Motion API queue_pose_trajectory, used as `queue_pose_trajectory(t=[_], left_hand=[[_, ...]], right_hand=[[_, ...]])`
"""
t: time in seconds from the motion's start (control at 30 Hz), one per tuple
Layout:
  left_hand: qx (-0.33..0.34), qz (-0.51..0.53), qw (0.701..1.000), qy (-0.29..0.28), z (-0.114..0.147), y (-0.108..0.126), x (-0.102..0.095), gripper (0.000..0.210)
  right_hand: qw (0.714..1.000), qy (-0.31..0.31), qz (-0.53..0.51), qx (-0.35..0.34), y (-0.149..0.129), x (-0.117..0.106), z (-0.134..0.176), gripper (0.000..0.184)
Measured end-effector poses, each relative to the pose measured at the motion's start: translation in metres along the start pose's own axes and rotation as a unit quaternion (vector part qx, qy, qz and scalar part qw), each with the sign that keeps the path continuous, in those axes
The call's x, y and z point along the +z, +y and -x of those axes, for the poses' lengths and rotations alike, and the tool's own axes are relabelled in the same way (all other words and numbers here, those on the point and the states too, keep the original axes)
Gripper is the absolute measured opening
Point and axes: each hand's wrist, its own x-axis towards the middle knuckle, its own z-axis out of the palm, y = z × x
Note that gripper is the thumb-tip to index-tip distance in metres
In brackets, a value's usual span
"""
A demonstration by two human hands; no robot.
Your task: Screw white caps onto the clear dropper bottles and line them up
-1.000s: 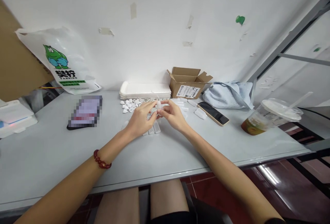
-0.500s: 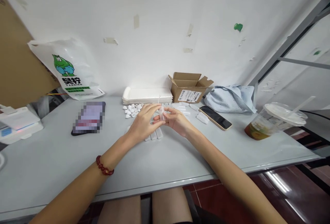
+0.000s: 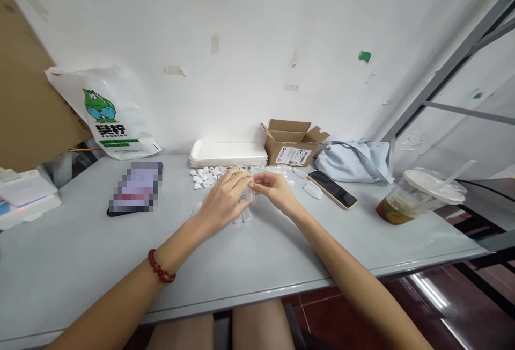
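Observation:
My left hand [image 3: 226, 198] is closed around a small clear plastic bottle [image 3: 248, 193], its fingers hiding much of it. Thumb and fingertips of my right hand [image 3: 276, 190] are pinched together at the bottle's upper end; whether a cap is between them I cannot make out. More clear bottles [image 3: 242, 217] lie on the table just under my hands. Behind my left hand is a loose pile of small white cone-shaped caps [image 3: 206, 177]. Other clear plastic pieces [image 3: 284, 170] lie beyond my right hand, and a clear container [image 3: 313, 190] lies to its right.
At the wall stand a stack of white trays [image 3: 227, 154] and an open cardboard box [image 3: 292, 148]. Rightward are a phone [image 3: 333, 189], a pale blue cloth bag [image 3: 354, 161] and a drink cup [image 3: 418, 194]. Leftward are another phone [image 3: 137, 186] and a white plastic bag [image 3: 107, 111].
The bottle between my hands has tipped and sunk slightly. My right fingers have shifted to its upper end, and my left hand now covers more of it. The whole view has moved a little.

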Motion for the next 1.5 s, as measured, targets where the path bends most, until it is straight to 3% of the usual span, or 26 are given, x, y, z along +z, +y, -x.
queue_pose_trajectory(t=[0.23,0.4,0.57,0.73,0.83,1.2,1.5], left_hand=[[-0.037,0.03,0.999,0.015,-0.001,0.002,0.003,0.042],[-0.053,0.056,0.997,-0.006,0.0,0.0,0.005,0.04],[-0.081,0.07,0.992,-0.069,0.0,0.005,0.004,0.034],[-0.106,0.078,0.982,-0.137,0.002,0.011,0.003,0.033],[-0.126,0.08,0.976,-0.16,0.002,0.013,0.003,0.034],[-0.156,0.071,0.958,-0.23,0.002,0.017,0.002,0.034],[-0.176,0.103,0.943,-0.264,0.002,0.005,-0.008,0.057]], right_hand=[[0.997,-0.025,-0.034,0.06,-0.012,-0.001,0.005,0.03],[0.994,-0.04,-0.041,0.094,-0.012,-0.006,0.003,0.031],[0.99,-0.069,0.068,0.107,-0.011,-0.009,0.002,0.021],[0.963,-0.113,0.214,0.118,-0.014,-0.014,0.003,0.02],[0.952,-0.142,0.244,0.117,-0.015,-0.017,0.002,0.019],[0.957,-0.165,0.197,0.136,-0.003,-0.018,-0.001,0.011],[0.961,-0.162,0.168,0.148,0.0,-0.015,0.0,0.007]])
